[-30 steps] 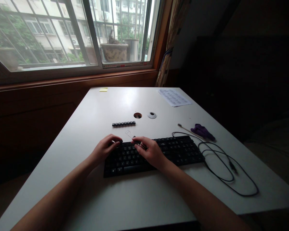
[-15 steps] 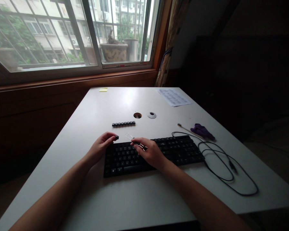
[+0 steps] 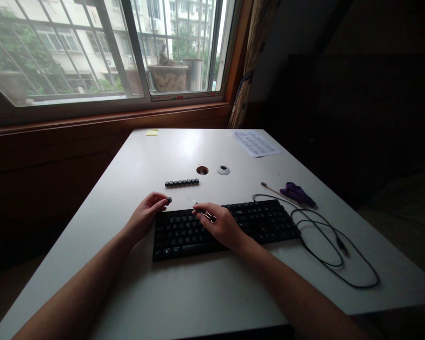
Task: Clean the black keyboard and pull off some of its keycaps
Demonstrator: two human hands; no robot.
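Note:
Between the thumb and fingers of my left hand [image 3: 150,208] is a small black keycap [image 3: 169,200], held just above the keyboard's upper left corner. My right hand [image 3: 217,222] is closed around a keycap puller [image 3: 205,214] with a dark handle; its thin wire loops point up and left toward the keycap, apart from it. Under both hands lies a black keyboard [image 3: 191,234], its middle partly hidden by my right hand. Beyond them, several black keycaps [image 3: 182,182] stand in a neat row on the white table [image 3: 138,293].
Right of the keyboard lies its coiled black cable [image 3: 340,250]. A thin brush [image 3: 274,190] and a purple cloth [image 3: 297,194] sit behind the cable. Farther back are a round hole [image 3: 202,170], its cover [image 3: 223,170], printed paper [image 3: 257,144] and a yellow note [image 3: 152,132].
My left hand has shifted slightly up and left, and the keycap has turned a little in its fingers. My right hand with the puller stays nearly still.

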